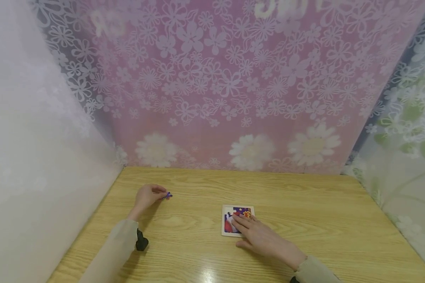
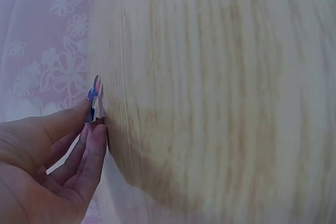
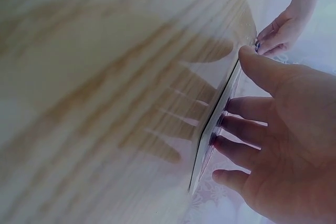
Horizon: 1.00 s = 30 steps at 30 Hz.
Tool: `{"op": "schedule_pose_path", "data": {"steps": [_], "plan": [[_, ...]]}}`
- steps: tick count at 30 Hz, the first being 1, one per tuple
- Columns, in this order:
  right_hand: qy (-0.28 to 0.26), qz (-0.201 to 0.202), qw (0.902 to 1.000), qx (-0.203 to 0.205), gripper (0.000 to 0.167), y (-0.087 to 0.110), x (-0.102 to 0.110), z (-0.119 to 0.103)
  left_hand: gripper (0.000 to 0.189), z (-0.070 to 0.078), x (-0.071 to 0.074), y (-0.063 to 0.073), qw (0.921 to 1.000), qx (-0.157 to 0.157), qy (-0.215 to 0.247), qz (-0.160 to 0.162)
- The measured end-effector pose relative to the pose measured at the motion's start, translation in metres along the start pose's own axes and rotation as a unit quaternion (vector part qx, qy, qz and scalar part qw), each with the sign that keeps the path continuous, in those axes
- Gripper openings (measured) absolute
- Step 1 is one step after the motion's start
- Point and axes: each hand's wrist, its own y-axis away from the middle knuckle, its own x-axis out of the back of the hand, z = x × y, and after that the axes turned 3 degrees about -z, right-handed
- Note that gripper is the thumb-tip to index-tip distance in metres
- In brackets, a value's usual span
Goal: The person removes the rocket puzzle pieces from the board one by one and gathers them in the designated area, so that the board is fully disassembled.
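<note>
Between thumb and fingers, my left hand (image 1: pixel 148 199) pinches a small purple-blue jigsaw piece (image 1: pixel 168 195) toward the table's left side. The left wrist view shows that piece (image 2: pixel 93 98) nearly edge-on at the fingertips, close over the wood. My right hand (image 1: pixel 261 236) lies over the lower right part of a small square jigsaw puzzle (image 1: pixel 223 226) with a pale frame. Its fingers are straight, and their tips touch the picture, as the right wrist view also shows. Red, white and dark purple areas and a yellow star are visible; a pale gap shows at the upper left.
The wood-grain table (image 1: pixel 191 251) spreads around both hands. A pink flowered curtain (image 1: pixel 212 98) hangs along its back edge, with pale sheets at the left (image 1: pixel 49 157) and right (image 1: pixel 407 165). A black device (image 1: pixel 141 240) is on the left wrist.
</note>
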Motion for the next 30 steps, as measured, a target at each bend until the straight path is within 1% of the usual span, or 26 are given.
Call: {"op": "schedule_pose_path", "data": {"steps": [2, 3, 10, 16, 20, 24, 27, 30], "plan": [[-0.002, -0.002, 1.0000, -0.001, 0.065, 0.0002, 0.0003, 0.0001, 0.018, -0.0005, 0.0004, -0.0008, 0.9998, -0.012, -0.016, 0.000], [-0.003, -0.003, 1.0000, -0.001, 0.065, 0.0002, 0.0005, 0.0001, 0.017, -0.0005, 0.0005, -0.0011, 0.9997, -0.013, -0.019, 0.000], [-0.001, -0.010, 1.0000, 0.000, 0.066, -0.0003, 0.0005, 0.0005, 0.013, 0.0015, -0.0015, -0.0020, 0.9996, 0.004, -0.025, -0.009], [0.000, 0.001, 1.0000, 0.005, 0.064, 0.0009, 0.0000, 0.0005, 0.009, 0.0010, -0.0040, -0.0035, 0.9990, -0.008, -0.045, -0.002], [-0.007, -0.002, 1.0000, 0.001, 0.064, 0.0008, -0.0004, 0.0002, 0.008, 0.0000, -0.0045, -0.0037, 0.9987, -0.014, -0.050, -0.001], [-0.021, -0.002, 0.9998, -0.001, 0.063, 0.0007, 0.0001, -0.0005, 0.009, -0.0004, -0.0040, -0.0051, 0.9990, -0.010, -0.044, -0.007], [-0.030, 0.005, 0.9995, 0.002, 0.062, 0.0006, 0.0011, -0.0001, 0.012, -0.0004, -0.0030, -0.0066, 0.9990, -0.012, -0.044, -0.001], [-0.034, 0.005, 0.9994, -0.003, 0.062, -0.0002, 0.0014, 0.0017, 0.018, 0.0028, -0.0010, -0.0056, 0.9985, -0.025, -0.047, 0.014]]}}
